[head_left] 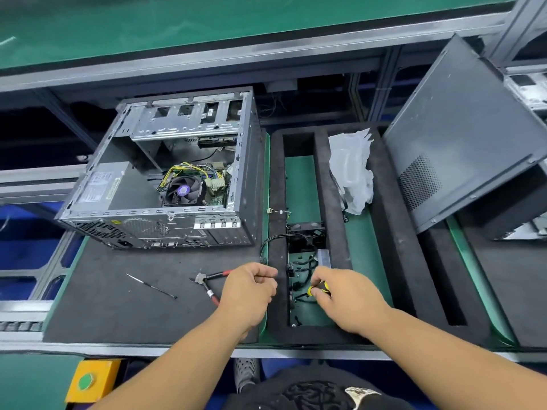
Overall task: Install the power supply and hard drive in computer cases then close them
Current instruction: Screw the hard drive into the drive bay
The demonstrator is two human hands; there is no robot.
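1. My left hand [248,287] rests at six o'clock on the black mat [133,306], fingers curled in loosely; whether they hold anything I cannot tell
2. My right hand [340,294] sits just to its three o'clock, over the foam tray [334,184], fingers pinching a small yellow and black part [318,289] among black cables [299,266]
3. The open computer case [165,173] lies on its side at eleven o'clock, its power supply [103,184] already inside at the nine o'clock end, a fan [183,192] beside it
4. Red-handled cutters [208,281] lie just at nine o'clock of my left hand, a thin screwdriver [151,286] farther out
5. A dark side panel [461,134] leans at two o'clock, crumpled plastic wrap [352,170] beside it
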